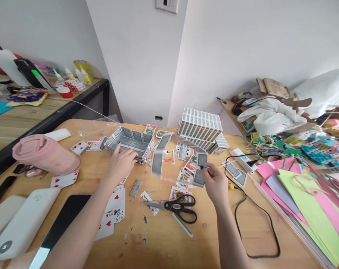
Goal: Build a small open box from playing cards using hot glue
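Observation:
A box made of grey-backed playing cards (124, 139) stands open-topped at the table's middle left. My left hand (123, 160) rests at its near wall, index finger stretched up and the other fingers over the rim. In my right hand (214, 183), thumb and fingers pinch a loop of card strips (200, 170), grey card backs joined by what looks like clear tape. The loop is held up off the table, right of the box. Scissors with black handles (176, 205) lie below it, among loose playing cards (115, 203) and card scraps.
Stacked card boxes (200, 125) stand at the back. A power strip (243, 160) with a black cable (270, 215) lies to the right, beside coloured paper (306, 201). On the left are a pink rolled pouch (46, 155), a white power bank (26, 220) and a phone (65, 220).

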Available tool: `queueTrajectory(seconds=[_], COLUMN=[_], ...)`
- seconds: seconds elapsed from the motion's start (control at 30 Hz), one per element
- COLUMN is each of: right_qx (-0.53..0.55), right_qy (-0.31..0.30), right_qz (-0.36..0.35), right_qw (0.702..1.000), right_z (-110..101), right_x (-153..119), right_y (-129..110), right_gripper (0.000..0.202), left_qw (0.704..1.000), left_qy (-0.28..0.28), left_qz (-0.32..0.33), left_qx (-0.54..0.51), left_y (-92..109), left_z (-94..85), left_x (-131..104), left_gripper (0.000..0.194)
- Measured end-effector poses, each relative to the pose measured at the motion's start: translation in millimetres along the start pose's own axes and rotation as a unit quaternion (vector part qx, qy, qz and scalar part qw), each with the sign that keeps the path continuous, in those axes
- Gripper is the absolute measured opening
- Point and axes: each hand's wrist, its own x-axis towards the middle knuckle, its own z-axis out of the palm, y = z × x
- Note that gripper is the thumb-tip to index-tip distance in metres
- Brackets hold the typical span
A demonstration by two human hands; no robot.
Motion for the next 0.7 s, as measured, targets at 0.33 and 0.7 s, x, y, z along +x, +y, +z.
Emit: queueTrajectory(seconds=[0.33, 0.7], right_qx=[0.011, -0.075], right_qy=[0.066, 0.041], right_qz=[0.056, -0.063], right_qw=[0.996, 0.994], right_z=[-14.8, 41.7], right_x=[-0.1, 25.3], right_y=[-19.4, -42.3], right_gripper=[0.025, 0.017], left_qw=[0.988, 0.775], left_qy=[-0.046, 0.258], left_qz=[0.107, -0.319], left_qx=[-0.101, -0.481], left_y=[71.0, 31.7], left_z=[-9.5, -16.9], left_x=[5.0, -21.6], left_gripper=[0.019, 0.048])
